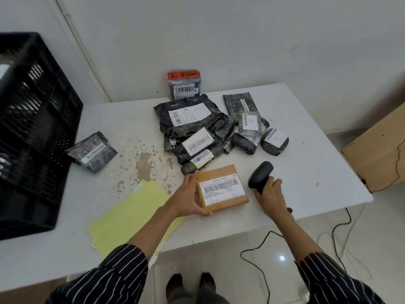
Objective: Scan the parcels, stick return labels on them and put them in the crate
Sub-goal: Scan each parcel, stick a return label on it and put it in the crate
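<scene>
Grip: we clasp the box at its left side, left hand; right hand grips the scanner.
We judge it stiff, light: hold opposite sides.

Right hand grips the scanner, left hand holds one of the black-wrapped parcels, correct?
Not quite. The head view shows the left hand holding the brown cardboard box, not a black-wrapped one. The right hand does grip the scanner.
</scene>
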The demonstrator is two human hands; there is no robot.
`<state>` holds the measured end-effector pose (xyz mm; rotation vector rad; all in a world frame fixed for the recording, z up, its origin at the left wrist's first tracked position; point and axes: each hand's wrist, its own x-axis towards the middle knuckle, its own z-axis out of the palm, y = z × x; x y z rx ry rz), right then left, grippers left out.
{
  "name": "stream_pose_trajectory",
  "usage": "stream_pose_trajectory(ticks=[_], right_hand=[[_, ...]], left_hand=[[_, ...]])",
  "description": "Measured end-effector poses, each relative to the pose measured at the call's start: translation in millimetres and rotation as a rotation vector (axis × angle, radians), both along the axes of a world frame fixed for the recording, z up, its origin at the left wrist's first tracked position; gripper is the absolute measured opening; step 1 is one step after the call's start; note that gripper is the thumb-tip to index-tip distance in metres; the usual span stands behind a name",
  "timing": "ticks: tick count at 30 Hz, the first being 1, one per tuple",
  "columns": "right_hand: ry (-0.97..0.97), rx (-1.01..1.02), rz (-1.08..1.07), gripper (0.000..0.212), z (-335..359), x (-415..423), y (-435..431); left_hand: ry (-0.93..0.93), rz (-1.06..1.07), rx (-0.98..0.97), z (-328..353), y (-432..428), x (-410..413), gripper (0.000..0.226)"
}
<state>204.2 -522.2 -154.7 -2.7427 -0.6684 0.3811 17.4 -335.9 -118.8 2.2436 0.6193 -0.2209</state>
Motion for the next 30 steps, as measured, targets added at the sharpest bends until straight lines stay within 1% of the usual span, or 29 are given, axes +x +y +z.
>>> stream_pose_trajectory(ticks=[2,5,7,8,9,10,12,14,15,16,17,19,20,21,23,25,27,30], right_hand=[[-0.026,-0.070,0.017,0.042,-2.0,1.9,5.9],[-0.057,-0.117,0.020,0.045,-1.2,2.2,8.2],[-0.086,-0.191,0.001,0.051,7.0,0.2,7.0],[-0.107,-0.191,-0.032,0.053,12.6,-2.9,7.6],[-0.139,-0.134,-0.078,0.054,19.4,-8.9,9.8],[-0.179,-0.031,-0.122,0.052,25.9,-17.4,13.3],[-0.283,0.202,-0.099,0.044,39.2,-44.1,22.9],[-0.301,0.391,0.051,0.030,45.9,-82.5,35.9],[-0.255,0.467,0.160,0.023,47.3,-105.3,42.6],[-0.175,0.517,0.281,0.020,46.5,-128.4,49.1],[-0.068,0.528,0.409,0.026,43.9,-151.5,56.1],[0.147,0.440,0.655,0.042,31.2,-190.9,71.0],[0.213,0.371,0.747,0.047,17.9,-206.2,77.8],[0.237,0.305,0.825,0.049,4.8,-219.4,83.4],[0.137,0.224,0.912,0.051,-21.5,-234.3,92.6],[0.051,0.198,0.980,0.050,-37.2,-238.9,100.2],[-0.061,0.221,1.031,0.049,-43.7,-237.1,109.9],[-0.110,0.224,1.045,0.046,-41.5,-231.2,129.3]], left_hand=[[0.021,-0.008,-0.010,-0.4,2.3,-0.8,0.136],[0.031,-0.020,-0.001,2.1,6.2,-7.6,0.135],[0.005,0.030,-0.021,2.4,9.8,-17.2,0.122],[-0.021,0.060,-0.011,1.0,12.7,-24.4,0.108],[-0.048,0.081,0.022,-1.7,16.5,-33.2,0.092],[-0.067,0.092,0.069,-5.1,20.8,-44.0,0.076],[-0.085,0.106,0.150,-14.3,30.8,-70.0,0.051],[-0.098,0.119,0.209,-23.3,40.5,-99.7,0.036],[-0.101,0.129,0.232,-27.3,44.6,-115.4,0.031],[-0.103,0.141,0.252,-31.0,48.5,-130.9,0.027],[-0.101,0.153,0.266,-34.4,52.0,-146.0,0.025],[-0.090,0.163,0.274,-39.0,58.4,-173.2,0.027],[-0.079,0.152,0.260,-40.5,60.9,-184.5,0.031],[-0.060,0.129,0.237,-40.8,62.9,-193.8,0.038],[0.012,0.061,0.201,-42.4,66.6,-208.5,0.056],[0.073,0.016,0.216,-46.8,72.7,-219.1,0.070],[0.109,0.005,0.256,-50.7,78.9,-226.1,0.073],[0.177,0.006,0.307,-54.3,84.6,-226.9,0.074]])
